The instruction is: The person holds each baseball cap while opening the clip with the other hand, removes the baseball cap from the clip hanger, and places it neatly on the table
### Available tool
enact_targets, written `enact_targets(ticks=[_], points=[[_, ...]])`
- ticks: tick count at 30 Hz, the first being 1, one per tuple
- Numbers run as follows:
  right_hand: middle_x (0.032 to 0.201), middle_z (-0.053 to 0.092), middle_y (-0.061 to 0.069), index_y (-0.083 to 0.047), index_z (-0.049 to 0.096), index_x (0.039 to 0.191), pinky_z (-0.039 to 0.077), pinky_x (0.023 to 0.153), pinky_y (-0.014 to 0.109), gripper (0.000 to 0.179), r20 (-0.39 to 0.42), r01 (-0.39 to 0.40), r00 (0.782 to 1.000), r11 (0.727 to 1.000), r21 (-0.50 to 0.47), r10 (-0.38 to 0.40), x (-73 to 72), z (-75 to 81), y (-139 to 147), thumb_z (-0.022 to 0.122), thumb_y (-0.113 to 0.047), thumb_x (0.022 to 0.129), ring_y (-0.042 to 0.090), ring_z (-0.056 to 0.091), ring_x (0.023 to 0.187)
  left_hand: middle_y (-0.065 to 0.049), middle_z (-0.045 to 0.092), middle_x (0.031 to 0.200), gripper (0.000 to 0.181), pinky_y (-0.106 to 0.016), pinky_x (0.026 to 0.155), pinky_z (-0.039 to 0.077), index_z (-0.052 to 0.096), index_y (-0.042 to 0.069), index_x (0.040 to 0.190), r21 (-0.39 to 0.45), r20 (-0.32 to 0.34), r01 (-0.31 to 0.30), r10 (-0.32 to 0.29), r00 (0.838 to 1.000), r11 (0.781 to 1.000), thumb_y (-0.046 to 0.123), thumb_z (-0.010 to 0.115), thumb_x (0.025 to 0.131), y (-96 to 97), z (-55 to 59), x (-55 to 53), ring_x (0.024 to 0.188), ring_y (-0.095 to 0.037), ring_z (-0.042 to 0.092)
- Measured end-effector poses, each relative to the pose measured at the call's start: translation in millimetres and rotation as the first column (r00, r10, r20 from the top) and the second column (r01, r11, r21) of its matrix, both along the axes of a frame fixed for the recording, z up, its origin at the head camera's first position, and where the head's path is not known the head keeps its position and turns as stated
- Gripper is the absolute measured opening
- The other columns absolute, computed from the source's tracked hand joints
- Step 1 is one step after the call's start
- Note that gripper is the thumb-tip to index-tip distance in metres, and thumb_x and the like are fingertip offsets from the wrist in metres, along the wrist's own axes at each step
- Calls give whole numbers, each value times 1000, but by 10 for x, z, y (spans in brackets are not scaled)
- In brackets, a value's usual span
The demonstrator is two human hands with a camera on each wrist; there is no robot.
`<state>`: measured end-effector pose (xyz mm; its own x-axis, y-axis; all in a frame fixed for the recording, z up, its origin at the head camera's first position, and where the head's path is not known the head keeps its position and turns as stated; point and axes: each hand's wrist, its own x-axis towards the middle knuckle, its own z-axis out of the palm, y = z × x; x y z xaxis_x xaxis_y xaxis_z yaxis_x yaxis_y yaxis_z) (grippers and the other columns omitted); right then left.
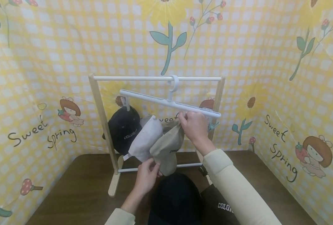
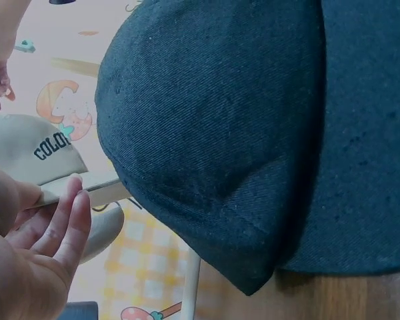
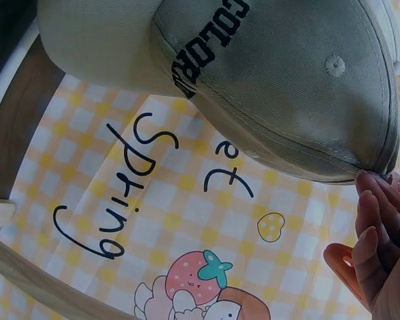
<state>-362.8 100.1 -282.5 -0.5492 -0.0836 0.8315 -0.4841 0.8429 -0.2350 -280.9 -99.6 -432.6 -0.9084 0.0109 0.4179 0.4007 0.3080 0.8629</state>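
Observation:
A khaki baseball cap (image 1: pixel 167 148) with dark lettering is held between both hands below a white hanger (image 1: pixel 146 97). My left hand (image 1: pixel 148 175) pinches its brim, which points down. My right hand (image 1: pixel 195 126) grips the cap's upper edge just under the hanger's lower right end; the right wrist view shows its fingertips (image 3: pixel 367 183) at the edge of the crown. Just left of it, a white cap (image 1: pixel 145 139) hangs, partly overlapped. A black cap (image 1: pixel 124 129) hangs from a clip (image 1: pixel 126 102) at the hanger's raised left end.
The hanger hooks over the white rod (image 1: pixel 138 78) of a wooden-sided rack (image 1: pixel 100 118) on a brown table (image 1: pixel 68 190). In front lie a navy-black cap (image 1: pixel 176 200) and another dark cap (image 1: pixel 218 203) with white lettering. A green clip (image 1: pixel 213 126) shows beside the right post.

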Motion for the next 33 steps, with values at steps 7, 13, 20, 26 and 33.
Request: enact_targets(ticks=[7,13,20,26,33], points=[[40,36,-4,-18,41,45,22,39,30,57,-8,-8,1000,1000,20,8,0,2,31,54,-28,100,14,29,38,-12,69,74,9,-27,62,57,70,1,98,-8,12,4,-4,1000,1000,4,63,101,10,15,9,66,-25,68],[40,35,-4,-18,41,45,22,39,30,57,-6,-3,1000,1000,18,3,21,11,37,55,-27,99,14,28,38,-11,76,96,9,-26,67,57,73,4,100,-38,8,-29,29,1000,999,6,64,100,10,17,10,83,-22,72],[39,33,-5,-18,39,44,21,38,29,58,-23,-13,1000,1000,22,13,40,23,60,56,-25,99,13,26,37,-9,76,94,10,-27,70,57,74,4,100,-58,11,-31,32,999,998,9,65,100,25,14,3,79,-19,72],[38,32,-6,-19,38,43,23,37,30,59,-54,8,999,1000,22,-7,35,30,114,58,-23,98,12,26,36,-6,76,90,11,-27,71,57,75,6,99,-55,-15,-18,17,1000,998,10,65,101,55,-1,-17,81,-17,73],[37,33,-6,-19,39,43,24,38,31,59,-20,24,1000,999,39,-23,44,30,159,56,-26,99,13,28,37,-7,76,93,11,-26,72,58,75,6,102,-34,0,-5,5,1000,999,9,65,101,95,-12,-15,83,-16,73]])
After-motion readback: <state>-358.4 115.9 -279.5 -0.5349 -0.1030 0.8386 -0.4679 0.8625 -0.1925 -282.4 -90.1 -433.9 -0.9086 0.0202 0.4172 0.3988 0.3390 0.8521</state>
